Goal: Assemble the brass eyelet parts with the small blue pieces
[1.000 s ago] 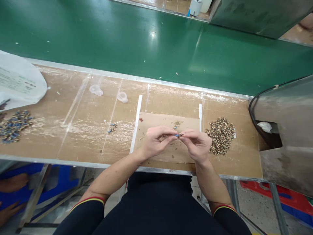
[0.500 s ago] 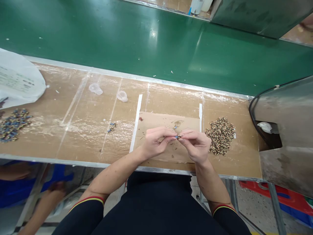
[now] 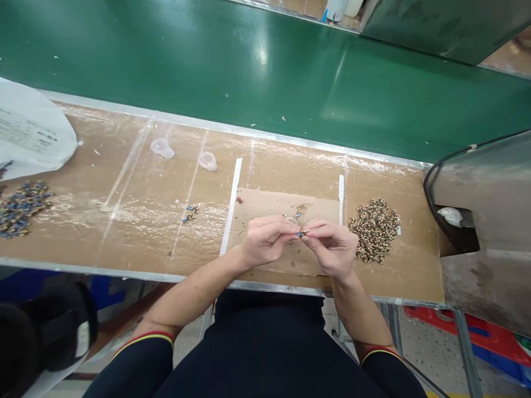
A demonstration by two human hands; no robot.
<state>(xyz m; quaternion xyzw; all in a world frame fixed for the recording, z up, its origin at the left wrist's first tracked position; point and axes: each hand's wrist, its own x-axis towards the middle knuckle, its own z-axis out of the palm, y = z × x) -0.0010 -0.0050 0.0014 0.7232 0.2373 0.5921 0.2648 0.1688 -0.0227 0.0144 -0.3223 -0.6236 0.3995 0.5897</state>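
Observation:
Between the fingertips of both hands is a small blue and brass-coloured metal part (image 3: 301,234), held over a brown cardboard sheet (image 3: 274,202). My left hand (image 3: 267,239) pinches its blue end. At the brass-coloured end, my right hand (image 3: 334,244) grips with thumb and fingers. The part's exact kind is too small to make out. Just beyond the fingertips, another blue and brass piece (image 3: 298,214) lies on the sheet. To the right of my right hand spreads a pile of small brass-coloured parts (image 3: 375,231).
Blue and brass parts (image 3: 25,209) are heaped at the far left, with several more (image 3: 189,214) nearer. Two clear plastic cups (image 3: 162,148) lie behind them. A white bag (image 3: 33,127), green belt (image 3: 186,66) and metal housing (image 3: 498,221) surround the bench. A dark blurred object (image 3: 45,326) shows lower left.
Both hands stay in nearly the same place, still pinching the small part. At lower left, another person's arm has gone from view and a dark object has come in.

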